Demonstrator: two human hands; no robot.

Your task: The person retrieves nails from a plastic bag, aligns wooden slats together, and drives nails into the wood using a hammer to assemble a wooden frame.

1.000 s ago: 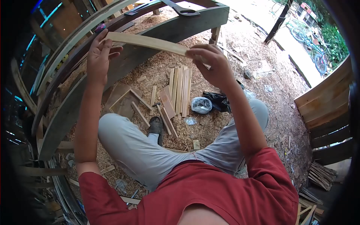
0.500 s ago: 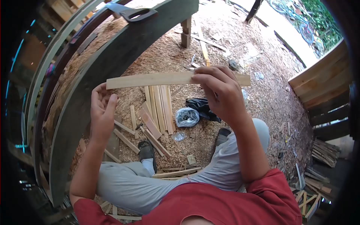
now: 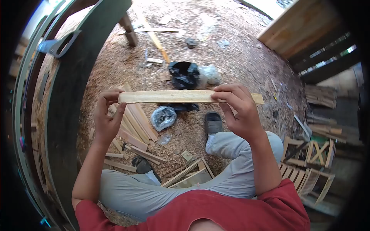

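A saw handle lay at the far left, on the upper part of the curved dark bench, which ran along that side. The left hand was raised at the end of a bent forearm, its fingers curled over and its thumb pointing up from below, with the left end of the wooden strip pinched narrowly between them. Beyond and below it, loose boards fanned across the shavings-covered floor, with a hammer near their lower ends and the left shoe just beside it.

The strip was held up above the floor, nearly level, its broad face showing a small dark mark near the middle. Below it sat a clear plastic bag; a black plastic bag showed above its upper edge. A small wooden frame lay between the legs, and the right shoe stood farther out.

The right hand was closed on the strip, short of its right end, which stuck out past the knuckles. Its wrist was raised, the fingers reached left over the wood, and a lower finger hung bent beneath; the thumb's place could not be told. Slatted wooden crates stood at the far right.
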